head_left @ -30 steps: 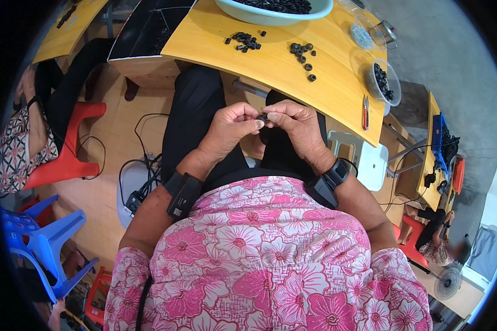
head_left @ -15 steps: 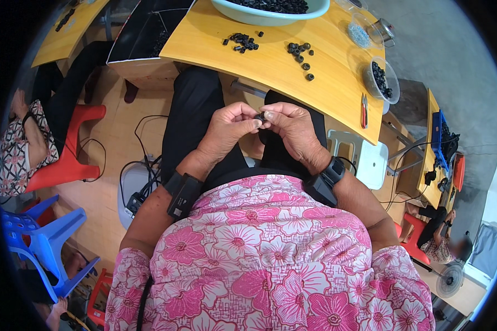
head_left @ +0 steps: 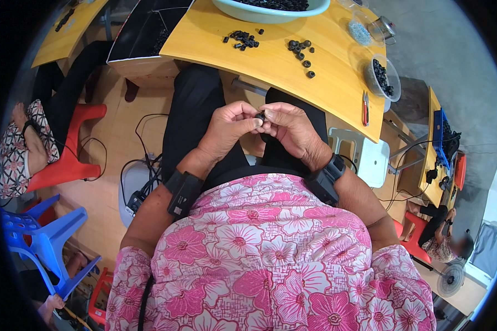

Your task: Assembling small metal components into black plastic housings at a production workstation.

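Note:
Above my lap, my left hand (head_left: 231, 126) and my right hand (head_left: 294, 128) meet fingertip to fingertip. Both pinch one small black part (head_left: 260, 116), round and dark, mostly covered by thumbs and fingers. On the yellow table (head_left: 215, 38) ahead lie two loose groups: small black pieces (head_left: 243, 39) on the left and larger black ring-like pieces (head_left: 300, 51) on the right. Red-handled snips (head_left: 365, 108) rest by the table's right edge. A clear tub (head_left: 382, 78) of black parts stands beyond them.
A pale green basin (head_left: 270, 14) full of black parts sits at the table's far side. Far right are a tub of clear bluish bits (head_left: 360, 34) and a metal cup (head_left: 385, 27). A white stool (head_left: 370, 160) stands right; a blue chair (head_left: 49, 237) and a seated person (head_left: 30, 143) are left.
My right hand has turned slightly and its fingers have shifted around the small black part. My left hand stays almost in place, and the pieces on the table lie as before.

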`<act>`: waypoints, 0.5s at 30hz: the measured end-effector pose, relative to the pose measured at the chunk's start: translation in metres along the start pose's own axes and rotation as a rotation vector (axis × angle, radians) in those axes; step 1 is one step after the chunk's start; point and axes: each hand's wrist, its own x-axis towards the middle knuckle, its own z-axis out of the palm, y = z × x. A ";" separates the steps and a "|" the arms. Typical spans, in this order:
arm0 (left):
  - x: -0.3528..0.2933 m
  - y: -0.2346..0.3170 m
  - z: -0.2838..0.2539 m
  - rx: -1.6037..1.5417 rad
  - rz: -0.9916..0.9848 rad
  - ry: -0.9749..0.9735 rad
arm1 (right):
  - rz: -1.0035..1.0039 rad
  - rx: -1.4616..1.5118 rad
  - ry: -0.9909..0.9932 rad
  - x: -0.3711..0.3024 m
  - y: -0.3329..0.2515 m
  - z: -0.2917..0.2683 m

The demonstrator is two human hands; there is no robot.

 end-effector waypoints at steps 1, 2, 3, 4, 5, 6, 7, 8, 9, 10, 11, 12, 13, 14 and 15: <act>-0.001 0.001 0.000 0.010 -0.007 0.008 | 0.022 0.009 -0.004 0.000 -0.001 0.000; -0.001 0.002 0.001 0.021 -0.014 0.017 | 0.043 0.018 -0.008 0.000 -0.001 0.000; -0.001 0.004 0.002 0.021 -0.014 0.014 | 0.041 0.018 -0.006 0.000 -0.001 -0.001; -0.002 0.006 0.004 0.035 -0.008 0.020 | 0.053 0.046 -0.019 0.000 0.000 -0.003; -0.002 0.007 0.005 0.049 -0.002 0.026 | 0.065 0.073 -0.031 0.000 0.000 -0.004; -0.002 0.007 0.005 0.049 -0.002 0.026 | 0.065 0.073 -0.032 0.000 0.000 -0.004; -0.003 0.007 0.004 0.064 0.004 0.026 | 0.090 0.074 -0.042 0.000 0.000 -0.003; -0.003 0.007 0.004 0.079 0.009 0.027 | 0.116 0.075 -0.052 0.000 -0.001 -0.002; -0.004 0.006 0.004 0.079 0.009 0.027 | 0.116 0.075 -0.052 -0.001 -0.002 -0.001; -0.004 0.005 0.004 0.087 0.011 0.033 | 0.159 0.066 -0.046 -0.002 -0.003 0.001; -0.004 0.004 0.003 0.096 0.012 0.040 | 0.202 0.057 -0.040 -0.002 -0.003 0.001; -0.003 0.003 0.003 0.096 0.011 0.040 | 0.202 0.058 -0.040 -0.002 -0.003 0.000; -0.003 0.002 0.002 0.131 0.046 0.042 | 0.217 0.037 -0.039 -0.002 -0.003 -0.003; -0.002 0.001 0.002 0.166 0.081 0.044 | 0.231 0.016 -0.038 -0.002 -0.003 -0.005; -0.002 0.001 0.001 0.166 0.081 0.043 | 0.230 0.016 -0.038 -0.002 -0.004 -0.005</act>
